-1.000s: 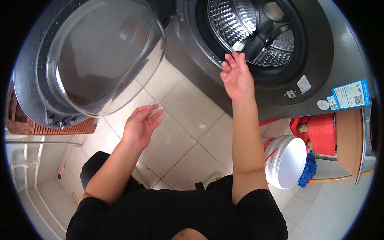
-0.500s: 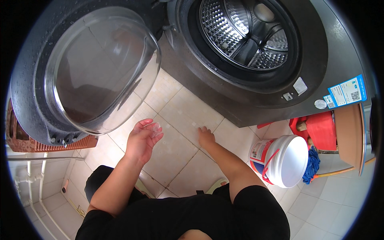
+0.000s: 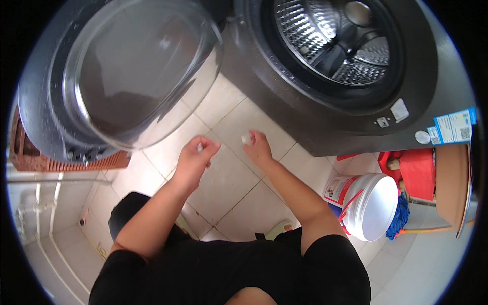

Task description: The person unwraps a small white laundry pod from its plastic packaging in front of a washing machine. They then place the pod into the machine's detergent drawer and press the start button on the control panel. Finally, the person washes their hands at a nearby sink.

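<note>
My left hand (image 3: 195,158) is raised over the floor tiles with its fingers curled closed. A bit of something whitish shows between thumb and fingers, too small to name. To its right, my right hand (image 3: 258,147) pinches a small, pale, squarish piece (image 3: 246,139) between thumb and fingertips. Beyond both hands stands a dark front-loading washing machine (image 3: 325,124). Its round door (image 3: 137,76) hangs wide open to the left, the clear bowl spotted with water drops. The metal drum (image 3: 325,20) is visible inside the opening.
A white bucket (image 3: 378,208) with a red handle stands at right. Behind it are a red object (image 3: 418,174), a cardboard piece (image 3: 452,185) and a blue mop head (image 3: 400,218). A brown ridged plastic item (image 3: 30,155) and white pipes (image 3: 38,213) are at left.
My right hand has come up from the floor with the pale piece in its fingers. My left hand has turned and closed its fingers further, and the view has shifted slightly.
</note>
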Demonstrator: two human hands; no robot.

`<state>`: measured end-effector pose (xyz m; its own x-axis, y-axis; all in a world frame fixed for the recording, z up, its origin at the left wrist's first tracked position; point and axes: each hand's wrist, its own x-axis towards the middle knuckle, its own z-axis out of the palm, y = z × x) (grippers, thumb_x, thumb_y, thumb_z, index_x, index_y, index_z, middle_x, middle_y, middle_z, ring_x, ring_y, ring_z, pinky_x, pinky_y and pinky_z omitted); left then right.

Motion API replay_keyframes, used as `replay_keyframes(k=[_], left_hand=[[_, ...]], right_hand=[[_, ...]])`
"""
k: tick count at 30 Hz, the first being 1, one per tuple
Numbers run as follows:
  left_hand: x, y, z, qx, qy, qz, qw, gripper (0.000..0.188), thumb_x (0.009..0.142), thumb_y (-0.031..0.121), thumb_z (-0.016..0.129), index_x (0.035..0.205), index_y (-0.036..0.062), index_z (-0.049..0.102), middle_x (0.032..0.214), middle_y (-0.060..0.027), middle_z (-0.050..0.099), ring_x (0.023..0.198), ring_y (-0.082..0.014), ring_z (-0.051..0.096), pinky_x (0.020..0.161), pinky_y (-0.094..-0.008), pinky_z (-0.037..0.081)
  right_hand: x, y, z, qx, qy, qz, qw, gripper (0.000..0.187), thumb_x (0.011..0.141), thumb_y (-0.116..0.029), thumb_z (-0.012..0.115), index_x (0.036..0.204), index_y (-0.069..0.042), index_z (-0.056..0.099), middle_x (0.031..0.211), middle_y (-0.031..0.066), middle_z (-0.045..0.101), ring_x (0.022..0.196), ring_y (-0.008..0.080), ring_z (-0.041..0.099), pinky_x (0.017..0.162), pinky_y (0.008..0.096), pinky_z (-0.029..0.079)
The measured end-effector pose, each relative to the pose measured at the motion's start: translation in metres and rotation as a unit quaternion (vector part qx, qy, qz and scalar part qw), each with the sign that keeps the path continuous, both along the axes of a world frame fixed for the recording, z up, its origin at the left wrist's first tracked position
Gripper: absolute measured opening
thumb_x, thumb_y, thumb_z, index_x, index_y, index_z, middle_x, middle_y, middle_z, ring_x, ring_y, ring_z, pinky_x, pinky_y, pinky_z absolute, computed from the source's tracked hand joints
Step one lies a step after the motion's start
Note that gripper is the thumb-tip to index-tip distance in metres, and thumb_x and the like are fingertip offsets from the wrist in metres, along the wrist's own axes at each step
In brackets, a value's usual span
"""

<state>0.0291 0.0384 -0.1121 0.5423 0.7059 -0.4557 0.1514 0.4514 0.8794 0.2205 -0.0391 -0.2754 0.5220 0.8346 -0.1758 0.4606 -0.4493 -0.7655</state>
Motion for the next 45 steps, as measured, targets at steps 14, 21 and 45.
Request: replay_keyframes(k=[14, 21, 45], left_hand=[[0.007, -0.001, 0.025, 0.133, -0.081, 0.009, 0.988, 0.015, 0.083, 0.012, 0.058, 0.095, 0.0031, 0.061, 0.08, 0.0012, 0.058, 0.069, -0.0048, 0.049, 0.06, -0.0195, 0.04], [0.005, -0.003, 0.024, 0.294, -0.01, -0.086, 0.952, 0.008, 0.083, 0.007, 0.056, 0.083, 0.0004, 0.06, 0.08, -0.0007, 0.057, 0.07, -0.0076, 0.049, 0.063, -0.0218, 0.04], [0.002, -0.001, 0.039, 0.097, -0.042, -0.073, 0.992, 0.013, 0.085, 0.012, 0.055, 0.087, 0.0022, 0.063, 0.08, 0.0007, 0.06, 0.073, -0.0055, 0.049, 0.066, -0.0203, 0.04]], right_hand=[[-0.033, 0.006, 0.186, 0.205, 0.171, 0.162, 0.95, 0.027, 0.073, -0.013, 0.066, 0.096, -0.005, 0.054, 0.08, 0.0047, 0.053, 0.071, 0.0119, 0.052, 0.056, 0.0255, 0.042], [-0.016, 0.003, 0.212, 0.048, 0.017, 0.304, 0.951, 0.021, 0.081, -0.02, 0.055, 0.072, -0.001, 0.05, 0.063, 0.0119, 0.053, 0.055, 0.0226, 0.05, 0.051, 0.033, 0.038], [-0.027, 0.001, 0.189, 0.229, -0.082, 0.258, 0.935, 0.014, 0.072, -0.012, 0.056, 0.061, -0.008, 0.048, 0.061, 0.0062, 0.051, 0.055, 0.0258, 0.05, 0.048, 0.0345, 0.038]])
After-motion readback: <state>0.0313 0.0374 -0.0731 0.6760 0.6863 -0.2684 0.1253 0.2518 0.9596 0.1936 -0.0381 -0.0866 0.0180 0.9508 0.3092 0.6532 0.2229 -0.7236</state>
